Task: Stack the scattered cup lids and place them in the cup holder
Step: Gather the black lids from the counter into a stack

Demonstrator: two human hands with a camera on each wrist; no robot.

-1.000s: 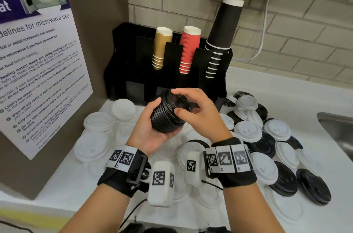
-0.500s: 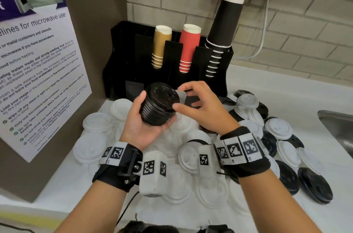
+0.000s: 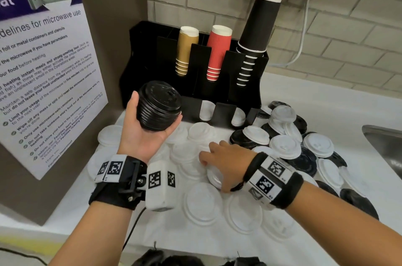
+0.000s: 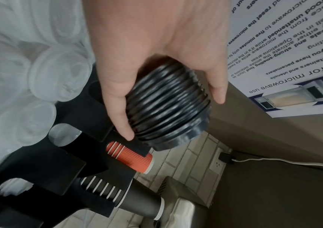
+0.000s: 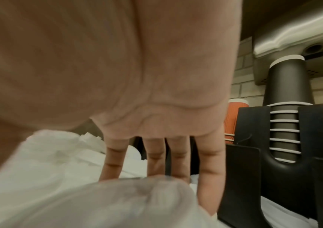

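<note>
left hand point(image 3: 143, 135): grips black lid stack point(image 3: 158, 105) | right hand point(image 3: 221, 162): on white lids point(image 3: 214, 176) (fingers straight)

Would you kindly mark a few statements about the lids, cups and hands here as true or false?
1. The left hand holds a stack of black lids. True.
2. The right hand holds a red cup. False: it reaches down onto white lids.
3. The cup holder carries gold, red and black cups. True.
4. Every lid on the counter is white. False: black ones lie among them.
</note>
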